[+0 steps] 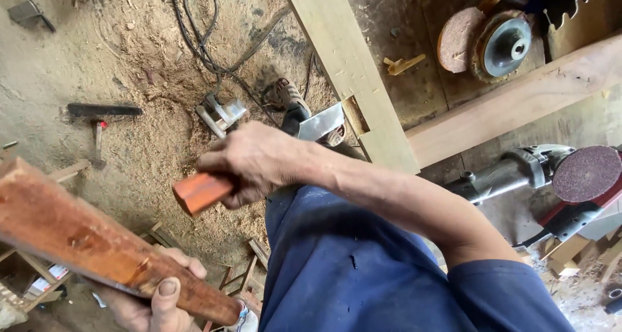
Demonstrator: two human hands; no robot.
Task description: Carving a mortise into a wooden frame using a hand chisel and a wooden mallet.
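My right hand (254, 160) is closed around the orange-red wooden handle (199, 193) of a hatchet-like tool. Its grey metal blade (322, 121) shows just past my wrist, beside a pale wooden beam (350, 66). Low at the left, my left hand (152, 301) grips a long reddish-brown piece of wood (78, 238) from below, thumb on its near face. The wood slants from the left edge down toward the bottom centre. The two hands are apart, and the handle's end sits above the reddish wood.
The floor (149, 144) is covered in sawdust, with black cables (206, 44), a small hammer (98, 139), a dark bar (103, 110) and a metal clamp (221, 114) on it. At right are an angle grinder with a sanding disc (586, 173), loose discs (503, 45) and a saw blade (570, 1).
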